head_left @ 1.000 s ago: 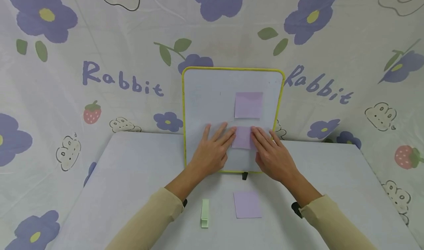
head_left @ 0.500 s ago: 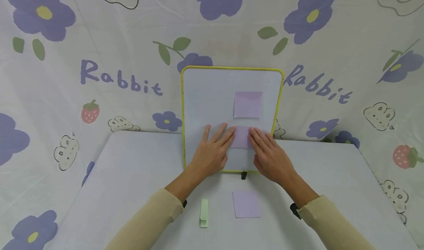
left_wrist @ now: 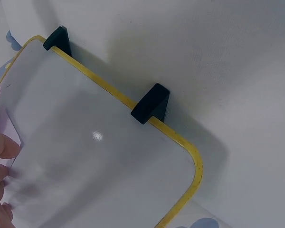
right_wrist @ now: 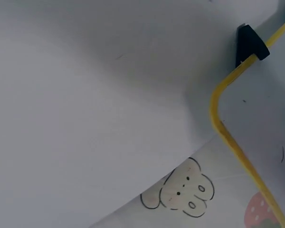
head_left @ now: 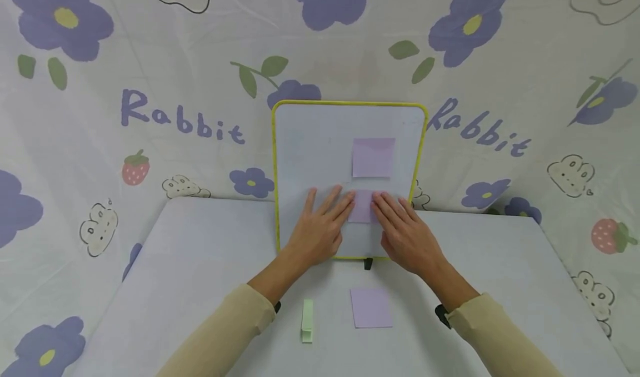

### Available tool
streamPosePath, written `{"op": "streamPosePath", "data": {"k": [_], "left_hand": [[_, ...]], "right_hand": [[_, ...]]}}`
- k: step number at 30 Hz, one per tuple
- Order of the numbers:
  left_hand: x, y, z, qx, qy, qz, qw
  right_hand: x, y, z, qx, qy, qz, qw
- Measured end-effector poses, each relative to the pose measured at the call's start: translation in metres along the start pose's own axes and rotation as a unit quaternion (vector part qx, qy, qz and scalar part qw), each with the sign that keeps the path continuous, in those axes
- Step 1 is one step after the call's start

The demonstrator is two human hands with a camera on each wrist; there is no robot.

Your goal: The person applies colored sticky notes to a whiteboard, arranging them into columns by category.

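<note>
A yellow-framed whiteboard [head_left: 310,149] stands upright on the table, with a purple sticky note [head_left: 373,158] on its upper right part. Below it, a second purple sticky note [head_left: 362,210] lies flat against the board between my hands. My left hand [head_left: 319,230] has its fingers extended, the nearest fingertips on this note's left edge. From the other side my right hand [head_left: 407,235] presses straight fingertips on the note, covering its right part. In the left wrist view, a corner of the note [left_wrist: 7,126] shows beside fingers at the left edge. The right wrist view shows no hand.
Black feet [left_wrist: 154,102] support the board's lower edge. In front of it lie a purple square of note paper [head_left: 371,308] and a narrow light green object [head_left: 307,318]. A patterned cloth [head_left: 200,60] hangs behind the white table [head_left: 215,238].
My right fingertips have slid slightly left over the lower sticky note. The left hand stays in place on the note's left edge.
</note>
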State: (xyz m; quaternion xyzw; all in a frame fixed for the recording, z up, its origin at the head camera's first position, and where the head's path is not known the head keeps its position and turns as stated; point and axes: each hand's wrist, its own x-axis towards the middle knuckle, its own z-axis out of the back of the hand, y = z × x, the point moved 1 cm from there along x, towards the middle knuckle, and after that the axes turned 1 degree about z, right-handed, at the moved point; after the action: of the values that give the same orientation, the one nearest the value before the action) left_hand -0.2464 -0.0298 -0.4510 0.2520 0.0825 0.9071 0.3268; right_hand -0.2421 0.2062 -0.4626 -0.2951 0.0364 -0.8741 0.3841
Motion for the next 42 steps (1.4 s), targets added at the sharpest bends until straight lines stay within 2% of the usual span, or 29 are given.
{"op": "streamPosePath", "data": {"k": [6,12,22,28,35,39,42], "left_hand": [[-0.001,0.0,0.0,-0.001,-0.007,-0.003,1.0],[0.0,0.001,0.002,0.007,0.012,-0.002,0.9999],[-0.002,0.001,0.005,0.012,0.013,-0.003,0.9998],[-0.005,0.002,0.005,-0.01,0.001,-0.012,0.9999],[-0.025,0.004,0.007,-0.083,0.0,-0.02,0.9964],[-0.046,0.007,0.009,-0.136,0.034,-0.02,0.99],[-0.068,0.011,0.007,-0.181,0.066,-0.025,0.9809]], "right_hand": [[0.013,0.006,0.0,0.0,-0.004,0.016,1.0],[0.023,0.011,0.0,0.003,0.005,0.021,1.0],[0.025,0.014,0.002,-0.006,0.02,0.02,1.0],[0.022,0.019,0.005,0.017,0.02,0.0,1.0],[0.018,0.041,0.009,0.097,0.0,-0.027,0.995],[0.015,0.063,0.008,0.16,-0.003,-0.022,0.987],[0.01,0.082,0.007,0.201,0.014,-0.009,0.979]]}}
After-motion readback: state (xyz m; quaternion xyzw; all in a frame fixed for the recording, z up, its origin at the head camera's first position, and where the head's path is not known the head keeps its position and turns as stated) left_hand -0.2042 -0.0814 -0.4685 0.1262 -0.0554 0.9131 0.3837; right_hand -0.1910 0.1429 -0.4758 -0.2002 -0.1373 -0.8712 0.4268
